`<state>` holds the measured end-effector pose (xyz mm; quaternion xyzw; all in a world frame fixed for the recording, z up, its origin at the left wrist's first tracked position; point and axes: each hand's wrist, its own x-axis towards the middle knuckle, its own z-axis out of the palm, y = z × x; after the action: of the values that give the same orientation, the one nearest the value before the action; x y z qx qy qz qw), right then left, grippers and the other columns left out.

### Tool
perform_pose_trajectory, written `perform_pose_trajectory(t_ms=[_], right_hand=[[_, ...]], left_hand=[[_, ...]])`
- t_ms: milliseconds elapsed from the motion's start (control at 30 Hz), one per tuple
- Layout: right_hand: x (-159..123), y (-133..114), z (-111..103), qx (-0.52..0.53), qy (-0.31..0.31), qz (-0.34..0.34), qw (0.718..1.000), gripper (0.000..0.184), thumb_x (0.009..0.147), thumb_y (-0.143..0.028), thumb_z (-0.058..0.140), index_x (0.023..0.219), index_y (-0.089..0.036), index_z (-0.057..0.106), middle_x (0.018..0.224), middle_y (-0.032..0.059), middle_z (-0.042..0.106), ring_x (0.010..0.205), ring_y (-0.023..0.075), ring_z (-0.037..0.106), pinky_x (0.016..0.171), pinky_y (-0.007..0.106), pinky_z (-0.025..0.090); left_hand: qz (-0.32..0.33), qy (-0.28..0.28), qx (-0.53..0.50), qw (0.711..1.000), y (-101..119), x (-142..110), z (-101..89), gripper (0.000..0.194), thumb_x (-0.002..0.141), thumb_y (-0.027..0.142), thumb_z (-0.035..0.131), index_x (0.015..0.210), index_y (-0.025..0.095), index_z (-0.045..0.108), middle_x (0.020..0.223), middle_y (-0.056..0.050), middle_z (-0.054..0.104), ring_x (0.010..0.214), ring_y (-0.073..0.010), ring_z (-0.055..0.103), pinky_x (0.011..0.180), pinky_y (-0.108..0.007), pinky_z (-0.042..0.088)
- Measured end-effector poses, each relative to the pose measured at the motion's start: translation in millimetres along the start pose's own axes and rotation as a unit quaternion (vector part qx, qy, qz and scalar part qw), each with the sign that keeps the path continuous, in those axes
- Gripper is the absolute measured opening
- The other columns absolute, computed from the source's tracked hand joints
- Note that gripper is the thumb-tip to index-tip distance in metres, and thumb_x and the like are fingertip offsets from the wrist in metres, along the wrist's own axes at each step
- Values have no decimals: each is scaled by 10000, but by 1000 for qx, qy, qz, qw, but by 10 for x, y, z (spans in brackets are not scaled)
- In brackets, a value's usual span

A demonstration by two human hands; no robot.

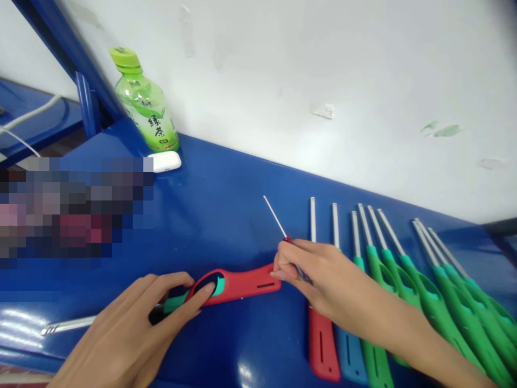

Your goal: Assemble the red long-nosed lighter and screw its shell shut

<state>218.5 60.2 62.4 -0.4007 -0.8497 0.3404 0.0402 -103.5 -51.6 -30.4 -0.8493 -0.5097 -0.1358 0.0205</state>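
A red long-nosed lighter (238,284) lies sideways on the blue table (226,194), its metal nozzle pointing left. My left hand (133,328) rests on it, fingers curled around the trigger end. My right hand (311,272) is at the lighter's butt end, pinching a thin tool (278,222) with a white shaft and a small red collar that points up and left.
A row of several lighters (404,285), red, blue and green, lies to the right under my right forearm. A green tea bottle (146,102) and a white earbud case (163,161) stand by the white wall. A blurred patch covers the left.
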Motion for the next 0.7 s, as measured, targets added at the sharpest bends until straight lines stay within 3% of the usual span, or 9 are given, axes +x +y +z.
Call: perform_pose_trajectory(t_ms=[300,500,633,700], right_hand=[[17,2,4,17,10,1,1000,245,1037,-90,516,870,-248,431,865,-36,618,718,130,532,649,282,383],[-44,-88,-132,7,49,22,999,201,1052,-436,654,1011,-266,553,842,-35,649,641,138,549,573,283,393],[-121,-151,-285,61,96,23,993,212,1105,-473,537,1135,-271,593,790,-28,699,594,138,606,519,266,430],[-148,-169,-349,67,116,6,991,259,1136,-472,455,1146,-280,629,663,-54,661,516,133,584,488,266,423]], left_hand=[[-6,8,-7,1000,14,16,-30,617,1009,161,447,1517,505,509,1241,-42,657,989,-183,653,791,-281,559],[-4,4,-11,1000,10,3,-22,608,1010,152,446,1511,488,524,1243,-52,647,990,-192,640,789,-294,557],[-1,4,-8,1000,10,-4,-15,601,1014,162,447,1519,480,516,1263,-51,656,1007,-205,646,810,-319,559],[-3,3,-8,1000,16,-5,-27,609,1023,168,459,1555,465,473,1281,-41,673,1021,-212,656,874,-360,553]])
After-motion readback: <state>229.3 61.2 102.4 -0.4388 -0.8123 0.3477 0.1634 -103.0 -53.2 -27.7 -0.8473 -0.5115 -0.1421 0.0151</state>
